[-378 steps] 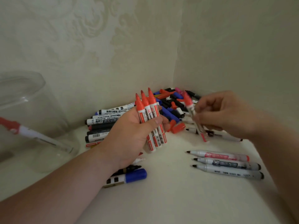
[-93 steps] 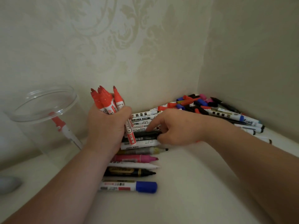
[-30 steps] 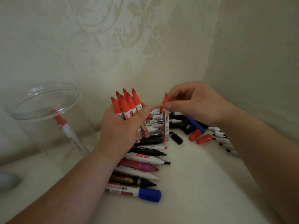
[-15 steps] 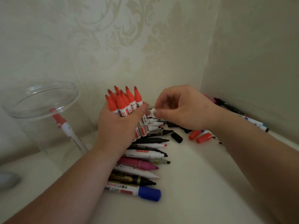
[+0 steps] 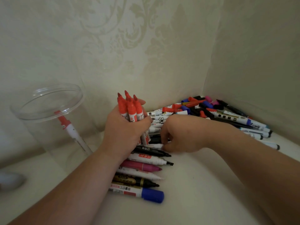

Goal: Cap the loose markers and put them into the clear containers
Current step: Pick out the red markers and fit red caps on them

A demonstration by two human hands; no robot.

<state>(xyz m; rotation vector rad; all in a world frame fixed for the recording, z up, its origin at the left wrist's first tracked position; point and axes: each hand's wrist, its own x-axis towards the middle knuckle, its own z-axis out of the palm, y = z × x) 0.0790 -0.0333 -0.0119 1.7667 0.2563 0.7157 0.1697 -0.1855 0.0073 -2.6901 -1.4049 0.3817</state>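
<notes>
The left hand (image 5: 126, 129) is curled tight round a bundle of red-tipped markers (image 5: 129, 109), holding them upright with their pointed red ends up. The right hand (image 5: 180, 135) reaches down beside it, palm down and fingers bent, with its fingertips (image 5: 163, 141) on a white marker (image 5: 155, 146) in the row of markers lying on the cream surface (image 5: 203, 192). It cannot be told whether the fingers have closed on that marker or only touch it.

Nearer the camera in the same row lie a black marker (image 5: 151, 151), a pink marker (image 5: 139, 166) and a blue-capped marker (image 5: 139, 192), side by side. A mixed pile of markers and loose caps (image 5: 203, 109) fills the corner of the patterned wall (image 5: 129, 46). To the left stands the clear container (image 5: 47, 101), with a single red-ended marker (image 5: 69, 127) leaning inside it.
</notes>
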